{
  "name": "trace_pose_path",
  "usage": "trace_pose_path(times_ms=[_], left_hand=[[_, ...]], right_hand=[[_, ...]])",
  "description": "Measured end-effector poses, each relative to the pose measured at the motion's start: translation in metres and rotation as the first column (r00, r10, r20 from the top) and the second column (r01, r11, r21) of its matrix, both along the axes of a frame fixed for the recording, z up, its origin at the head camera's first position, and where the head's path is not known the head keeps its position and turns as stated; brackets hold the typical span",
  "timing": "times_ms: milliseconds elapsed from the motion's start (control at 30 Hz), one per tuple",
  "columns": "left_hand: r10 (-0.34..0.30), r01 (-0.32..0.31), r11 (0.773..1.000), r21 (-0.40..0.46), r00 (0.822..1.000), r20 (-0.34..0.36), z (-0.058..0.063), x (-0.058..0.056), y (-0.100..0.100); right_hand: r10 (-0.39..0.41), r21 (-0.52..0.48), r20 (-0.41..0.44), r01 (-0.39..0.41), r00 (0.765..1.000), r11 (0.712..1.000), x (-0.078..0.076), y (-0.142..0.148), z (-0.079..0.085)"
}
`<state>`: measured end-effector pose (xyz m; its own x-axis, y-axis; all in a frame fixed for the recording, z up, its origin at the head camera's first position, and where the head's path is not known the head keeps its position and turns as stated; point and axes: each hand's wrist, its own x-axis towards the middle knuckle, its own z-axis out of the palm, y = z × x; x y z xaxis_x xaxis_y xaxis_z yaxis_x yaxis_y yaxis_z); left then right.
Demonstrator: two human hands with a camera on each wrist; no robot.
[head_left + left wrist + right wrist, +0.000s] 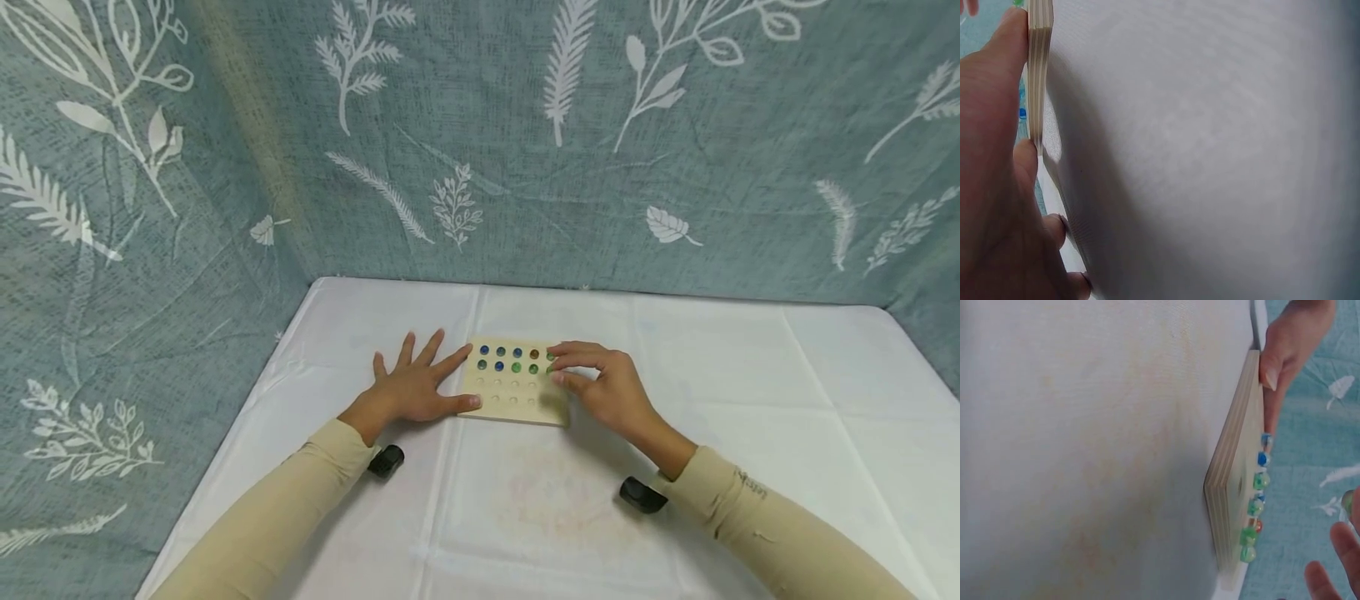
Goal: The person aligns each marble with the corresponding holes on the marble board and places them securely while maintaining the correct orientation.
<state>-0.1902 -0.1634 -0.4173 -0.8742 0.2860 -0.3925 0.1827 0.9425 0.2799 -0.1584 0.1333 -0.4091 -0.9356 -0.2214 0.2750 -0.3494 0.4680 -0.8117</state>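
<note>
A pale wooden board [513,410] with rows of round hollows lies on the table. Blue, green and brown-orange glass marbles [517,367] sit in its two far rows; the hollows in the near rows show. My left hand [411,392] is spread flat at the board's left side, its thumb on the near left corner and its index finger at the far left one. Over the board's right end, my right hand [611,387] pinches a green marble [1347,501], which the right wrist view shows apart from the board. The fingers partly hide the marbles there.
A white cloth [750,467] with fold lines and faint stains covers the table. Behind and to the left hangs a blue-green curtain [510,200] with white leaf prints. Black wrist devices [642,495] stick out beneath both sleeves.
</note>
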Motion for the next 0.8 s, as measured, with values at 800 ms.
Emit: trace_pose_path(times_ms=[800], left_hand=[[0.004,-0.004,1.0,-0.026,1.0,0.008,0.0,-0.001,0.002]], right_hand=[[0.059,-0.04,-0.002,-0.059,0.998,0.997,-0.008,-0.026,0.005]])
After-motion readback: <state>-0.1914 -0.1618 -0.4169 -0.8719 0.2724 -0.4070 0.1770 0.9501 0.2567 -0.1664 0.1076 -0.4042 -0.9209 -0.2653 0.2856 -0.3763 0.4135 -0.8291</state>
